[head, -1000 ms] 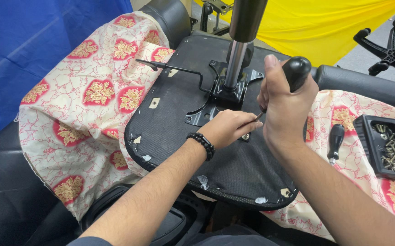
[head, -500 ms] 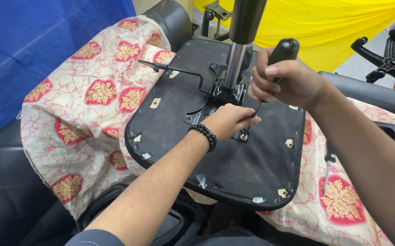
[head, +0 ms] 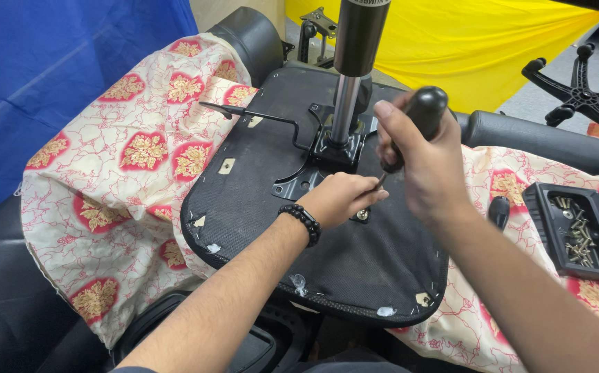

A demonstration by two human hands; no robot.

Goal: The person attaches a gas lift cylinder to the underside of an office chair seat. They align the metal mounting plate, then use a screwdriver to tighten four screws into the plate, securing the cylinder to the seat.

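Note:
An upturned black office chair seat (head: pixel 265 173) lies on a flowered cloth, with its metal mounting plate (head: pixel 306 176) and gas-lift column (head: pixel 351 62) pointing up. My right hand (head: pixel 420 155) grips the black handle of a screwdriver (head: pixel 420 110), whose shaft slants down toward the plate. My left hand (head: pixel 341 197), with a black bead bracelet on the wrist, pinches the screwdriver's shaft near its tip. A bolt head (head: pixel 362 215) shows in the seat just below my left fingers.
A black tray (head: pixel 576 231) with several screws sits on the cloth at the right, a second black tool handle (head: pixel 498 211) beside it. A chair armrest (head: pixel 548 141) and star base (head: pixel 579 97) lie beyond. Blue and yellow sheets hang behind.
My right hand with the screwdriver has stayed over the plate while the view shifted; the handle now stands more upright. My left hand stays at the shaft tip.

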